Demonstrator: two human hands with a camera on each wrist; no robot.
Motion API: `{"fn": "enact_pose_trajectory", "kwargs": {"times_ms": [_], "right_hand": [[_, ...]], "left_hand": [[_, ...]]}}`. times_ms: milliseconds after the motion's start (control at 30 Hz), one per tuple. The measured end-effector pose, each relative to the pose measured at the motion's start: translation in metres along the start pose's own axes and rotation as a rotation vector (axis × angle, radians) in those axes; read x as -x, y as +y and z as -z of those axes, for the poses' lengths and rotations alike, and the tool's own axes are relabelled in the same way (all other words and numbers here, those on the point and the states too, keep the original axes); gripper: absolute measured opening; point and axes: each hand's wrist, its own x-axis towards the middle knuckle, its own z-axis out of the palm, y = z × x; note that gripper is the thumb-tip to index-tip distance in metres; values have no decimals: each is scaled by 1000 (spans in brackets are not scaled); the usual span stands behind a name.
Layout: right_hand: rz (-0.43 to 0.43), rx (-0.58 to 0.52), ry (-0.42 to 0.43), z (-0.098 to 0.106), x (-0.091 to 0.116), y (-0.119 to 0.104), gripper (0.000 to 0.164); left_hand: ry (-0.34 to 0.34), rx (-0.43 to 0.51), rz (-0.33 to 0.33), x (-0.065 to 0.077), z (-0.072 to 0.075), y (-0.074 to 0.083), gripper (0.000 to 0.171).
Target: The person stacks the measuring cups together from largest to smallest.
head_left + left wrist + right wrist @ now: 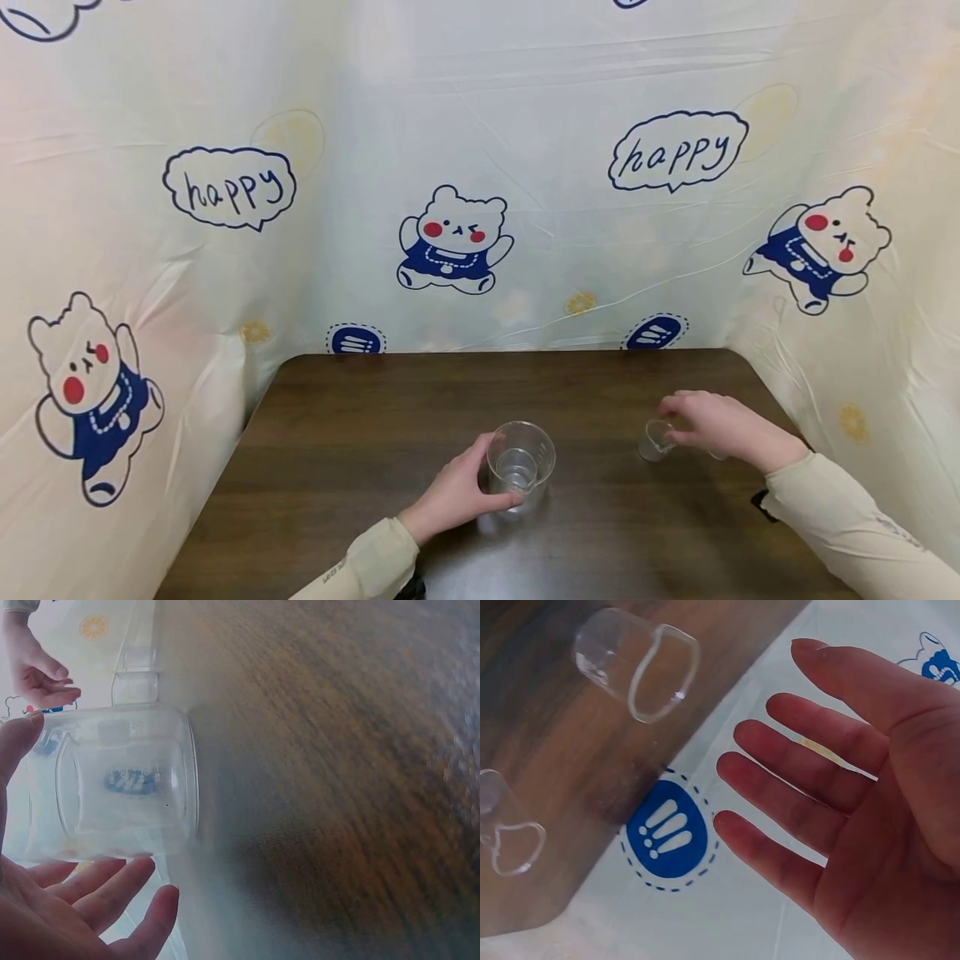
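Note:
My left hand point(456, 493) holds a large clear glass beaker point(534, 457) around its near left side, thumb on one side and fingers on the other. The beaker stands upright on the wooden table, and a level ring shows inside its lower half. My right hand point(712, 427) hovers at the right over two small clear beakers, its fingers spread and loosely bent in the right wrist view. One small beaker point(604, 656) is nearest to the fingertips but apart from them. The second small beaker point(501, 817) is mostly hidden under the hand in the head view.
The dark brown table point(360, 417) has a rounded far edge. A pale printed curtain point(555, 75) with bears and "happy" bubbles hangs behind it and along both sides. The large beaker and the small beakers stand well apart.

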Motion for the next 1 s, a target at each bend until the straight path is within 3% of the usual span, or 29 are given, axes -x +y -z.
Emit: {"fn": "enact_pose_trajectory", "kwargs": {"times_ms": [400,1000], "right_hand": [[-30,-15,8,-29,-3,9,33],[-86,1,-39,-43,-7,14,41]], "left_hand": [[8,11,-5,0,-2,-2,92],[6,6,-8,0,-1,-4,94]]}}
